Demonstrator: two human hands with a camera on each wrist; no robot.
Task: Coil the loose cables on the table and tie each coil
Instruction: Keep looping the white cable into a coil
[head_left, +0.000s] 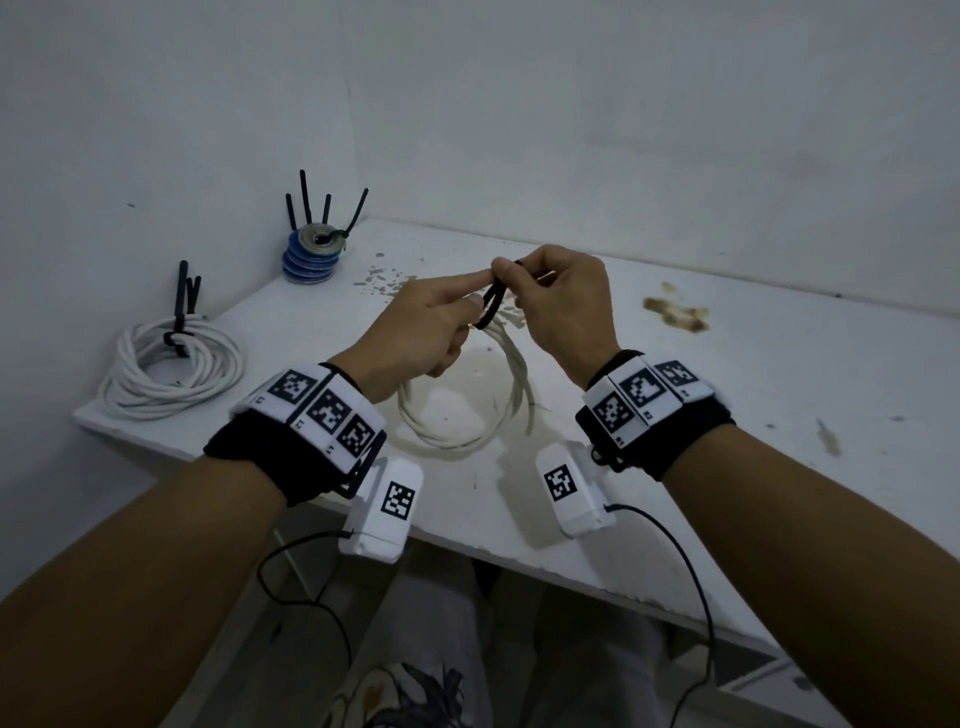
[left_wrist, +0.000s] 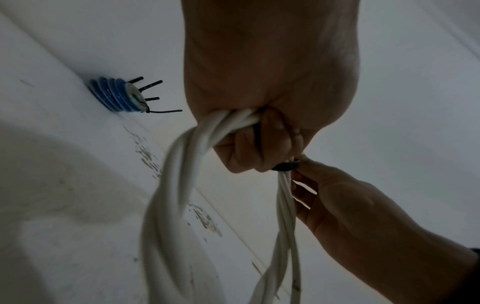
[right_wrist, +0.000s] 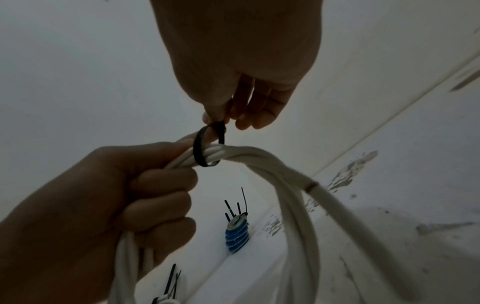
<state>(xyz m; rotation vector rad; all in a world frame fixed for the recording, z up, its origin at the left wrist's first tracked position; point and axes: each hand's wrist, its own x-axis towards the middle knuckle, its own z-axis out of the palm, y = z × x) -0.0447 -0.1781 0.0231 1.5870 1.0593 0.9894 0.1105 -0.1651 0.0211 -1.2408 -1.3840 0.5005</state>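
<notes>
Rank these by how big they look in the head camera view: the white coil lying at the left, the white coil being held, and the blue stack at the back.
1. White coil at the left.
2. Held white coil, partly hidden by the left hand, so the gap is unsure.
3. Blue stack, smallest, though farthest from the camera.

Both forearms are reaching forward from the near edge, each wrist wearing a black band with white marker blocks. The left hand (head_left: 415, 327) is closing its lower fingers in a tight grip around the bundled strands of the white cable coil (head_left: 514, 395), while its index finger (head_left: 457, 288) is stretching out straight toward the other hand. The right hand (head_left: 558, 306) is meeting it from the right, thumb and forefinger pinching the top of the black cable tie (head_left: 491, 306), its remaining fingers hanging loosely curled. The fingertips of the two hands are touching.
</notes>
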